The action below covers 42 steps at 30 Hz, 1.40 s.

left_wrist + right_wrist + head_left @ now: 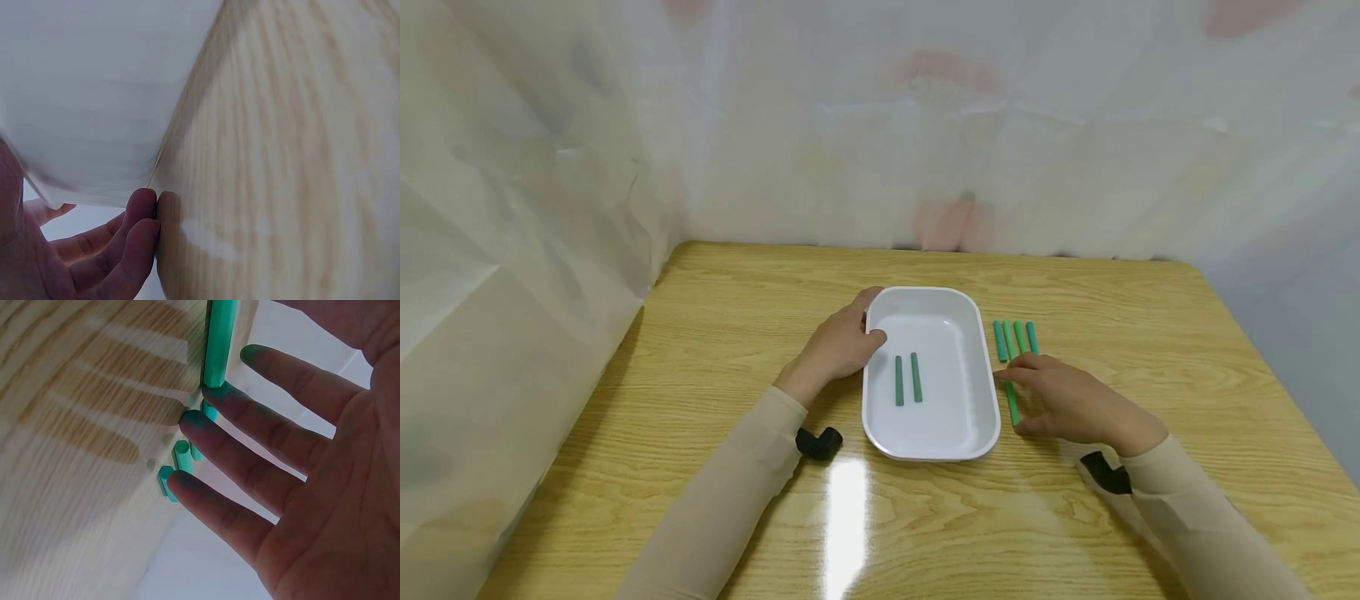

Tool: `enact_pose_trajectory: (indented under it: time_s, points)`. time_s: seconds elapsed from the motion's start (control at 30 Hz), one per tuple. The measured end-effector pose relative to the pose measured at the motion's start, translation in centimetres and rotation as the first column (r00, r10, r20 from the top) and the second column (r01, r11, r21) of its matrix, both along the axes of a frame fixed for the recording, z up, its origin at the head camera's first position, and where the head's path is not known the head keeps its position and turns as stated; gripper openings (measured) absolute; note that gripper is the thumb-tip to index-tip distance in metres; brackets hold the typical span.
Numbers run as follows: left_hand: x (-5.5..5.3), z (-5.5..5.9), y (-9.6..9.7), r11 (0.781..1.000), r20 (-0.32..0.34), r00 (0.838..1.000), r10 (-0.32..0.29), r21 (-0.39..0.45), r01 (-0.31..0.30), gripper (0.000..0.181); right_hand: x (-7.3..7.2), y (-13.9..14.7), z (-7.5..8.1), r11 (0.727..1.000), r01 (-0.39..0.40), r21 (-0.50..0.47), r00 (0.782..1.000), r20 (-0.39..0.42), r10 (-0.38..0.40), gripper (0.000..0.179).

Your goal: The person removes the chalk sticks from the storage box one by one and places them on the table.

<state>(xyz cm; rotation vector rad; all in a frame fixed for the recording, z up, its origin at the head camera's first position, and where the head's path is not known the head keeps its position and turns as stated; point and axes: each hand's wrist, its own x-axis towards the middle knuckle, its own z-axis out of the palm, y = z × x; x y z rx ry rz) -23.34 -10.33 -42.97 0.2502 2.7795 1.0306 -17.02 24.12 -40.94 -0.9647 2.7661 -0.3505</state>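
Observation:
My left hand (841,340) grips the left rim of a white rectangular tray (942,427), thumb over the edge and fingers along the outside. In the left wrist view, its fingertips are by the outer wall, close over the table. Two dull green sticks, one (899,382) left of the other (917,377), lie inside the tray. My right hand (1067,402) is beside the tray's right side, fingers extended over a bright green stick (1012,406). In the right wrist view, the fingertips reach the end of a green stick (220,344); their tips look green.
Beyond my right hand, several sticks lie in a row, with a teal stick (1000,342) at the left and another teal stick (1032,335) at the right. The wooden table (760,283) is bordered at the back and left by a hanging patterned sheet (820,167).

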Motion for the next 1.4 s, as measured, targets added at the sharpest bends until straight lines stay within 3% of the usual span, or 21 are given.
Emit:
enact_pose_trajectory:
  time_s: [0.67,0.87,1.4]
  points:
    - [0.1,0.0,0.0,1.000,0.004,1.000,0.002,0.003,-0.002,0.072,0.2,0.0,0.1,1.000,-0.008,-0.021,1.000,-0.011,0.008,0.070]
    - [0.1,0.1,0.0,1.000,0.005,1.000,0.004,0.006,-0.004,0.072,0.0,0.2,0.7,0.999,-0.012,-0.043,0.999,-0.053,0.010,0.071]
    - [0.2,0.2,0.0,1.000,0.001,1.000,-0.003,0.007,0.003,0.072,-0.3,-0.3,2.8,0.996,0.036,-0.084,0.998,-0.040,-0.039,0.063]
